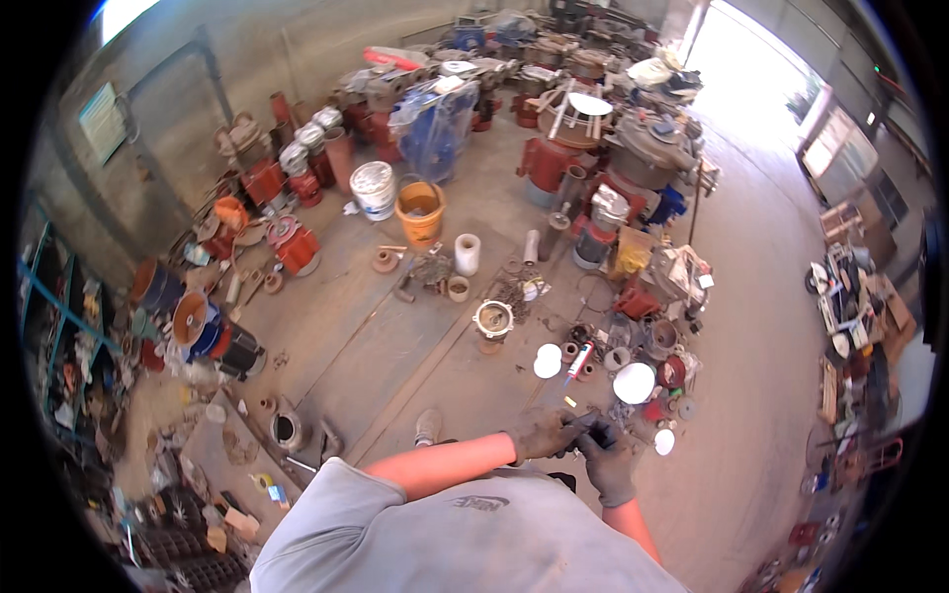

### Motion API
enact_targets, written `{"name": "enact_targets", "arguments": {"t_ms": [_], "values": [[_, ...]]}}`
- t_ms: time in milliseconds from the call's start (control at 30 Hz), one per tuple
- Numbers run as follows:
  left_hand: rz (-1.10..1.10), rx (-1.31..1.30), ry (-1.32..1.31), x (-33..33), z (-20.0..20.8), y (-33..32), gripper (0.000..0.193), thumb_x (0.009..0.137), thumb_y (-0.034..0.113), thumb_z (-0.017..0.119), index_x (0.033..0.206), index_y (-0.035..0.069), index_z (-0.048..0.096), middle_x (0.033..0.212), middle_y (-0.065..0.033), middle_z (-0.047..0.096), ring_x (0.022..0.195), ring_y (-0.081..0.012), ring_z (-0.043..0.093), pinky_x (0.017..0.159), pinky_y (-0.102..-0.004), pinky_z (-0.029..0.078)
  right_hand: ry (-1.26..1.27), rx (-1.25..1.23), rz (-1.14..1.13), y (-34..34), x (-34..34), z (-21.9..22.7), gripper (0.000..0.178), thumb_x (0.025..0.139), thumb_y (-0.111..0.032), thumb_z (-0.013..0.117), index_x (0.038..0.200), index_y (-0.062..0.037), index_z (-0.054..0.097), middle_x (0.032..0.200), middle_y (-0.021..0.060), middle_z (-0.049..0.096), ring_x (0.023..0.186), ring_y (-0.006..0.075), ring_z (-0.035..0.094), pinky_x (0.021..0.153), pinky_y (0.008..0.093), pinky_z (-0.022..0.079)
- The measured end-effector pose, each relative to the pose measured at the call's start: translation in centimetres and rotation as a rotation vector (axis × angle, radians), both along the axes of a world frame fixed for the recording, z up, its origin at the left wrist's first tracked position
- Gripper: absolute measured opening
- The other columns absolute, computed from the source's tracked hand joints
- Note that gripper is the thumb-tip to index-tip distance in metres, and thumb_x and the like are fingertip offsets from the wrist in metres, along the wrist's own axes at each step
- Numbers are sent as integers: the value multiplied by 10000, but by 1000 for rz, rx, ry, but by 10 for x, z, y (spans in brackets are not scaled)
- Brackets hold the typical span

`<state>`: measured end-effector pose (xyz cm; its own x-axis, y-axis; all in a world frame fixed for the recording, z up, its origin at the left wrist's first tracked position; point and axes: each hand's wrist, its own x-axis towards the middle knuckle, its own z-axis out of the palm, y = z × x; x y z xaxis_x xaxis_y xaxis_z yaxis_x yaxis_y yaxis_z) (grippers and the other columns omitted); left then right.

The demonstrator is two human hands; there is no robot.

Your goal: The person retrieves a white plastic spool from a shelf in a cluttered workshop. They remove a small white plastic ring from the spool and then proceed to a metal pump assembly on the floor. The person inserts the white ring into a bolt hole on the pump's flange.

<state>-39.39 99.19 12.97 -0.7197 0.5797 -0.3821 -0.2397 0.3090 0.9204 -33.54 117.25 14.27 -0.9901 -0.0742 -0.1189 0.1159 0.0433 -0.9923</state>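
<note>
Both my hands wear dark grey work gloves and meet in front of my body at the lower middle. My left hand point(540, 438) reaches in from the left with its fingers curled. Against its fingertips my right hand point(609, 466) is closed too. Something small and dark seems to sit between the fingers, too small and hidden to name. Just beyond the hands, a small yellow piece point(569, 401) lies on the floor. Farther off are a white-and-red cartridge tube point(580, 360), a white round lid point(547, 361) and a larger white disc point(634, 383).
A round metal housing point(493, 319) stands ahead, with a white plastic roll point(467, 255) behind it. Beyond are an orange bucket point(421, 213) and a white bucket point(374, 191). Red motor-like machines point(554, 163) crowd the back. A low board point(213, 450) lies at left.
</note>
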Motion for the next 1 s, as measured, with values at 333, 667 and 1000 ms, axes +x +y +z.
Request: {"name": "enact_targets", "arguments": {"t_ms": [333, 667, 1000], "values": [[492, 313, 341, 20, 11, -9, 308, 1075, 320, 645, 1040, 17, 687, 867, -148, 667, 765, -233, 620, 750, -408, 510, 116, 108, -328, -24, -30, -21, 288, 1160, -300, 532, 1227, -22, 573, 968, 11, 569, 837, 98, 526, 736, 282, 466], [496, 407, 508, 24, 4, -10, 401, 1052, 345, 660, 1275, 11, 667, 1132, -172, 693, 1024, -326, 677, 932, -410, 538, 374, 162, -422, -67, -72, 3, 363, 1158, -354, 521, 1290, -20, 575, 1000, 17, 568, 866, 138, 520, 777, 317, 462], [527, 288, 629, 20, 6, 4, 653, 1017, 358, 704, 1547, 30, 511, 1339, -221, 630, 1291, -393, 561, 1100, -495, 448, 366, 319, -548, -32, -141, -51, 293, 1136, -324, 595, 1128, -33, 634, 919, 15, 621, 817, 115, 539, 737, 295, 467]]}}
